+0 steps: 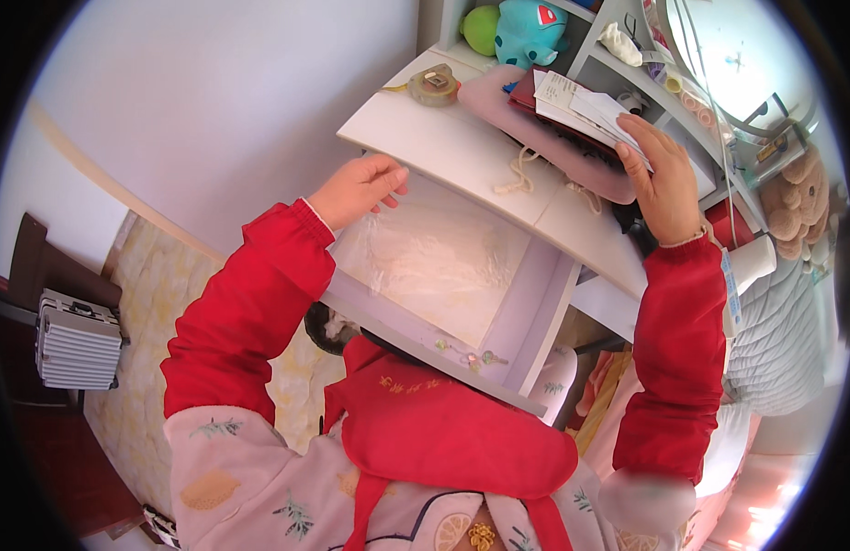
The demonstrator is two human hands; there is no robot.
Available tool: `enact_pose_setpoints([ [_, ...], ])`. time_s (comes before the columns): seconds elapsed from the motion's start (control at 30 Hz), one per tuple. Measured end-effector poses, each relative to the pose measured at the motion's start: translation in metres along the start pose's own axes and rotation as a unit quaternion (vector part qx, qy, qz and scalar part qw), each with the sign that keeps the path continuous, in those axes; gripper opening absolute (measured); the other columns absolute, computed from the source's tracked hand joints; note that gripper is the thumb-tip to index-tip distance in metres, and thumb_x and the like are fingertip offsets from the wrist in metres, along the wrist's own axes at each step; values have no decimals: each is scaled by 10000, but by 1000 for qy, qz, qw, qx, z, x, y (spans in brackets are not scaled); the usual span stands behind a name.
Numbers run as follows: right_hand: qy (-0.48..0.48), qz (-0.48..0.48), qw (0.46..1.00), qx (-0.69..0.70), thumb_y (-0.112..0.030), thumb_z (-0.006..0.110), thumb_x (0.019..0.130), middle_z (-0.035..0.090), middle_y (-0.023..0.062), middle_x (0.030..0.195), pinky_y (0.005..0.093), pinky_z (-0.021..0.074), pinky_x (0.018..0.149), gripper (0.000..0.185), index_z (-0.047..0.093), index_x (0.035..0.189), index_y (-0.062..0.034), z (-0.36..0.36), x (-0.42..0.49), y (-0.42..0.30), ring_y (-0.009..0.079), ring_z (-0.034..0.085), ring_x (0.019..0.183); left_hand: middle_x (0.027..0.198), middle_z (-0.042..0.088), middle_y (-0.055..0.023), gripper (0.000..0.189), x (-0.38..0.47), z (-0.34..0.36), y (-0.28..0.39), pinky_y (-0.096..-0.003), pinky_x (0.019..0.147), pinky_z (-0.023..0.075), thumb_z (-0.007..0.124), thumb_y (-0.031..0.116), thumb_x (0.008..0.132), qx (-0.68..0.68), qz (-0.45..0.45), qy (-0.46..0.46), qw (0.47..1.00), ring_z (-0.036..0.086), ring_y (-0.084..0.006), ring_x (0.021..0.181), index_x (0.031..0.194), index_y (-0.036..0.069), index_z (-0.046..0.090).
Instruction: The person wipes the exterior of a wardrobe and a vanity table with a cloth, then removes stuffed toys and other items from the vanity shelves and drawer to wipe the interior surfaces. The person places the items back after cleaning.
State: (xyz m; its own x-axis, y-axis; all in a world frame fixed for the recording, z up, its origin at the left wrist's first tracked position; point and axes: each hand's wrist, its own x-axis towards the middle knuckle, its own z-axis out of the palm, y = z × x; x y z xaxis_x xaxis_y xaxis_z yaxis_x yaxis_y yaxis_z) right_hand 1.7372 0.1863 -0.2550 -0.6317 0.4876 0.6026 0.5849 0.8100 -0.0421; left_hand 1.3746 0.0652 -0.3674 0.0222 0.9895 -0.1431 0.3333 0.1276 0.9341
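My left hand (361, 191) hovers by the left rear corner of a pulled-out drawer (555, 324), fingers loosely curled and nothing visible in them. Clear plastic film covers the light sheet (438, 255) on the drawer's floor. Small key-like trinkets (474, 361) lie along its front. My right hand (662, 175) rests against the right end of a stack of white papers (566, 96), thumb apart from the fingers. Under the papers is a dark red booklet (524, 89), on or in a pink padded pouch (490, 93) with cream cords (518, 172).
A tape measure (435, 86) sits on the white desktop (425, 131). Behind it is a turquoise plush toy (528, 31). Shelves and a lit round mirror (738, 58) stand at the right, near a brown plush toy (797, 200). A silver suitcase (79, 344) is at the far left.
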Motion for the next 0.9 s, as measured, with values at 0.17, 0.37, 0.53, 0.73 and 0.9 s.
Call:
enact_pose_setpoints([
  [0.17,-111,-130,970,171,-133,685,862,672,148,1116,407,492,923,312,649,1159,-44,30,-23,-64,324,628,1065,995,672,-116,273,1,6,-22,-355,808,517,617,247,945,253,46,7,966,648,-219,935,1087,14,608],
  [0.37,-295,-205,932,52,-92,606,818,590,123,1253,394,469,911,466,559,1277,-26,114,-80,-99,288,577,1095,1019,676,-151,290,10,11,-31,-374,826,513,646,233,916,300,68,5,951,646,-265,933,1095,6,618],
  [0.53,-270,-183,945,-23,-86,564,816,546,166,1292,404,470,919,500,523,1308,-9,159,-96,-105,301,567,1082,1025,675,-154,285,7,6,-36,-369,831,517,641,223,919,267,52,25,962,648,-264,938,1098,2,619],
  [0.73,-231,-168,956,-60,-89,561,817,586,122,1183,367,514,858,439,567,1252,-32,177,-86,-107,272,586,1010,1013,676,-155,276,9,6,-41,-368,835,518,638,214,925,265,79,12,961,653,-266,925,1084,-10,619],
  [0.9,-247,-141,959,-17,-75,560,804,644,67,1054,345,537,805,362,620,1160,-54,171,-71,-100,239,604,958,963,686,-130,259,5,7,-32,-344,839,511,627,211,938,246,62,48,966,652,-228,922,1079,-6,623],
])
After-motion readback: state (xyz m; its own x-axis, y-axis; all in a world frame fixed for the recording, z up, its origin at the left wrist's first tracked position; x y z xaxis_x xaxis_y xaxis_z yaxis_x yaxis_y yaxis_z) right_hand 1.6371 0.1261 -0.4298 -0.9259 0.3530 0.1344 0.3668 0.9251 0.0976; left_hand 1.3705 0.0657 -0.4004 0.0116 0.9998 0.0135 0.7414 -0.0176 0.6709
